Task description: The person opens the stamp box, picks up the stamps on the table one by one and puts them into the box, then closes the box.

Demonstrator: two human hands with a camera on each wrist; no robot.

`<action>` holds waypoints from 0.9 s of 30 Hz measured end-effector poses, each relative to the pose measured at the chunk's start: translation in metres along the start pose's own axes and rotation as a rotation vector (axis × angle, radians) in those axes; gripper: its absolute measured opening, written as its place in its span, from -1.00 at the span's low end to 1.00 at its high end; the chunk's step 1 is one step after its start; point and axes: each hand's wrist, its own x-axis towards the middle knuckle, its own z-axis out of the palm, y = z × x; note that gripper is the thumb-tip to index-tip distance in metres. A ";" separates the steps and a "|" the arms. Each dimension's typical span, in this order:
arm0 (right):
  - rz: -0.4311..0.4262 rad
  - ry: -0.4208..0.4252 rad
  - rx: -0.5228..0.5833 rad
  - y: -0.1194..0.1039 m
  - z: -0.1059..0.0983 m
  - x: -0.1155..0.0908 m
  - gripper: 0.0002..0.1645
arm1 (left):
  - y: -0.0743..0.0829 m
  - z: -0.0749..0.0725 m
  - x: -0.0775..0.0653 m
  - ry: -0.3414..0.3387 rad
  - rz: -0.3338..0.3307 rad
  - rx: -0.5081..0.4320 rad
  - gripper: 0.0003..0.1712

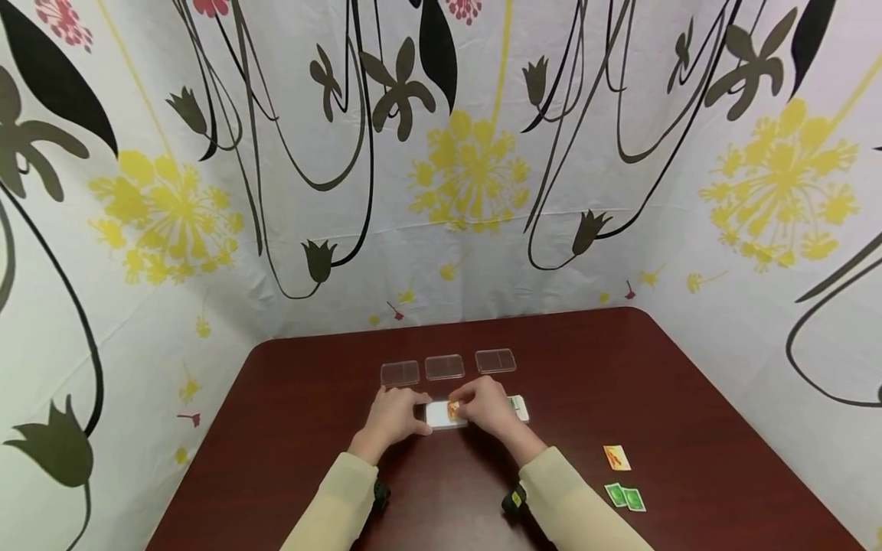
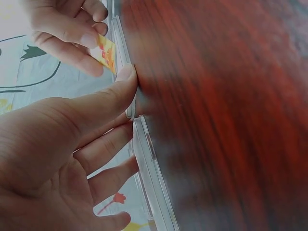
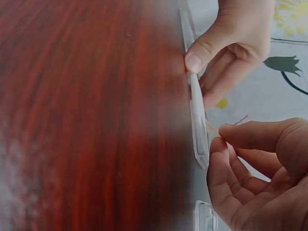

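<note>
My left hand (image 1: 396,417) grips the left end of a flat white case (image 1: 436,414), thumb on the near edge and fingers at the far side. Over the case, my right hand (image 1: 488,405) pinches a small orange-and-yellow card (image 1: 452,410) between thumb and finger. In the left wrist view the card (image 2: 107,53) stands tilted against the case. A second flat case (image 2: 151,173) lies beside the left fingers in that view. To the right, partly behind the right hand, is a clear case with a printed piece (image 1: 520,408).
Three clear shallow trays (image 1: 444,367) stand in a row farther back. At the right lie another orange card (image 1: 616,458) and two green cards (image 1: 625,497). The dark red table (image 1: 310,428) meets a flower-patterned cloth (image 1: 455,275) behind.
</note>
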 end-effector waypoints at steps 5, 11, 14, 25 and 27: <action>0.002 0.010 -0.027 0.001 0.002 0.000 -0.75 | 0.001 0.000 0.000 0.006 0.010 0.016 -0.50; -0.037 0.034 -0.105 0.004 0.004 0.002 -0.79 | 0.003 -0.001 0.000 -0.001 0.000 0.019 -0.48; -0.035 0.042 -0.136 0.004 0.006 0.003 -0.79 | 0.003 0.000 0.000 0.000 0.001 0.017 -0.47; -0.054 0.071 -0.229 0.003 0.009 0.002 -0.71 | 0.001 0.003 -0.002 0.016 0.002 0.011 -0.46; -0.050 0.070 -0.231 0.003 0.009 0.001 -0.69 | 0.001 0.002 -0.002 0.017 0.001 0.011 -0.47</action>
